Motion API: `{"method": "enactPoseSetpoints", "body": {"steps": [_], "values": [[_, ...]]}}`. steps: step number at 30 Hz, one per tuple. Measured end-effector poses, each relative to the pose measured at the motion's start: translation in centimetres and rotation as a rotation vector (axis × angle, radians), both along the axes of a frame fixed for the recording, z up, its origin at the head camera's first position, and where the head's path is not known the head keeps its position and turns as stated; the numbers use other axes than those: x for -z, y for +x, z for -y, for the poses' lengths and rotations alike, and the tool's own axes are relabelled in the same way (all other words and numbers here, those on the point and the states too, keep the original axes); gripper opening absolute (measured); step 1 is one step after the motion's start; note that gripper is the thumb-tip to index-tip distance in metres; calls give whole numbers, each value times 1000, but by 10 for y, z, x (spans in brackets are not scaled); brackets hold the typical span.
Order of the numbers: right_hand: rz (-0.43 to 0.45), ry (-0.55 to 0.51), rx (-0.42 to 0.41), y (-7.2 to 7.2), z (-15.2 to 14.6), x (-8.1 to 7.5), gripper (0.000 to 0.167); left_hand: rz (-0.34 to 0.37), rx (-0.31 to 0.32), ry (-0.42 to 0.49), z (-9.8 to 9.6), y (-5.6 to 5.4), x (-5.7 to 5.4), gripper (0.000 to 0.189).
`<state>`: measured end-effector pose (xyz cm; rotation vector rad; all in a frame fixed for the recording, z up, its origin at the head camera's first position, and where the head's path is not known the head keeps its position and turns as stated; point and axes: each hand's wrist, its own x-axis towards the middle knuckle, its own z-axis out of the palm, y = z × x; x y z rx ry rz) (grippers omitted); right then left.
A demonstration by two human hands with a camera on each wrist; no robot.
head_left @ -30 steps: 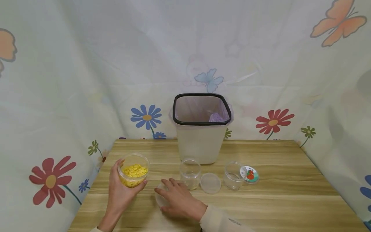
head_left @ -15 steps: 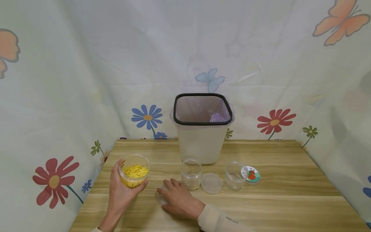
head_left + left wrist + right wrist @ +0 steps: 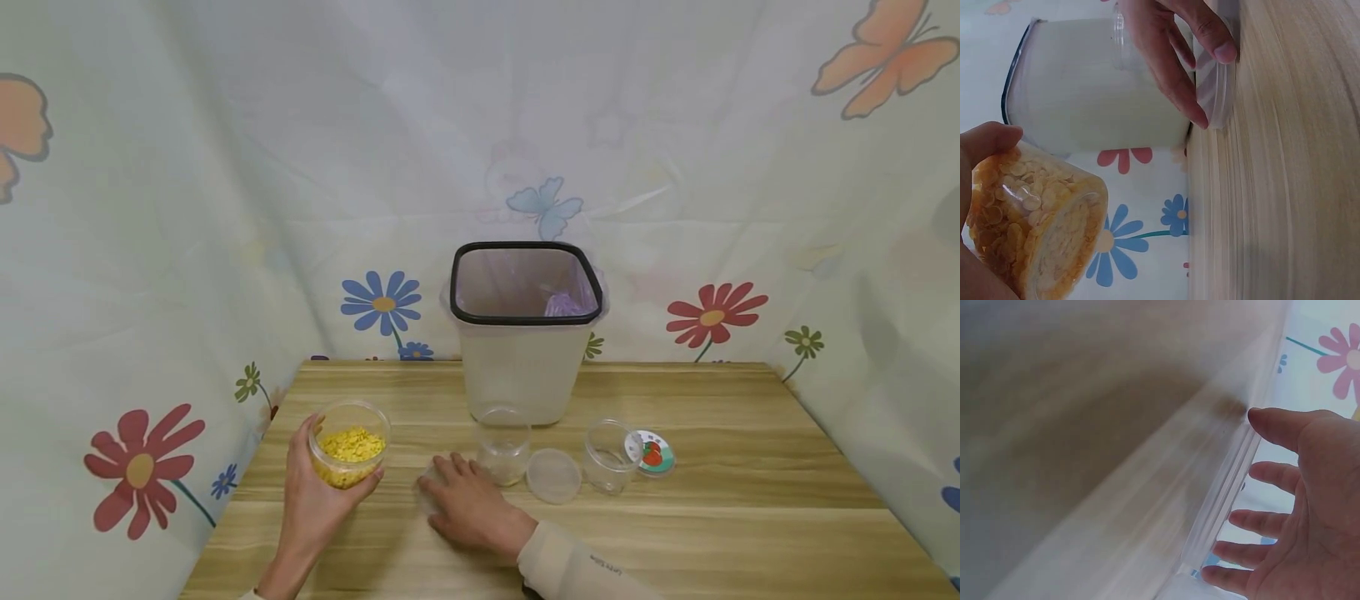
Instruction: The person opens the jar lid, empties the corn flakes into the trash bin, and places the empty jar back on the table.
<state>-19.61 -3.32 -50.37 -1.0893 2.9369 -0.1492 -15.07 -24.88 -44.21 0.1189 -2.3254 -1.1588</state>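
Observation:
My left hand (image 3: 318,500) grips a clear plastic tub (image 3: 347,473), tilted and raised off the table. Yellow flakes, like corn flakes (image 3: 1007,212), fill its lower part. My right hand (image 3: 480,512) lies spread over a clear round lid (image 3: 1225,87) flat on the table, touching it with fingertips and thumb (image 3: 1279,428); the hand covers most of it in the head view. Just beyond these fingers stands a clear tub (image 3: 504,457). A second round lid (image 3: 553,477) lies flat beside that tub, on its right.
Another clear tub (image 3: 609,467) stands farther right, its rim overlapping a round lid with a green and red label (image 3: 656,457). Behind them is a pale bin (image 3: 521,371) with a black rim and purple liner. Flower-printed sheeting (image 3: 712,208) encloses the wooden table (image 3: 690,542).
My right hand has slid a little to the right with the lid under it. The middle tub and the second lid have shifted slightly right too. My left hand stays put with its tub.

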Motion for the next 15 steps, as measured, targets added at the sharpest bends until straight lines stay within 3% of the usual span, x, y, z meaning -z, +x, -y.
{"method": "enactPoseSetpoints", "body": {"steps": [15], "values": [[72, -76, -33, -1, -6, -12, 61, 4, 7, -1, -1, 2, 0, 114]]}}
